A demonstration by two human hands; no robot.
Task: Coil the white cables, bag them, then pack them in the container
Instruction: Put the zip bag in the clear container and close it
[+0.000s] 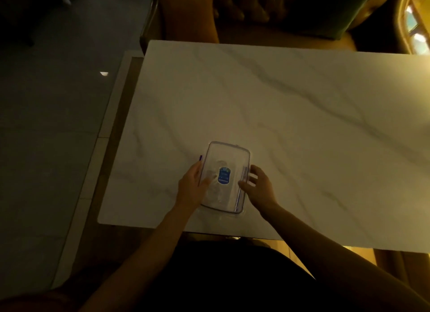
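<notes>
The left hand (pixel 190 188) clasps the left long side of the container (pixel 240 207): its fingers run along the outer wall, while the thumb lies across the top of the clear lid (pixel 232 158). The right hand (pixel 260 186) is at the opposite long side, its fingers spread and loose. The thumb tip touches the right edge and the hand has hold of nothing. Both forearms reach in from the near edge.

The lid sits on the container and has a blue label (pixel 224 175) at its middle. Pale coiled shapes, the white cables (pixel 215 193), show faintly through the plastic beneath it. The dim light hides whether they are bagged. A small purple clip (pixel 200 158) juts from the left rim just beyond the left fingertips.

The container stands on the near left part of a white, grey-veined marble desk (pixel 302 125). A dark tiled floor (pixel 46 125) lies to the left, and a brown chair (pixel 186 21) stands past the far edge.
</notes>
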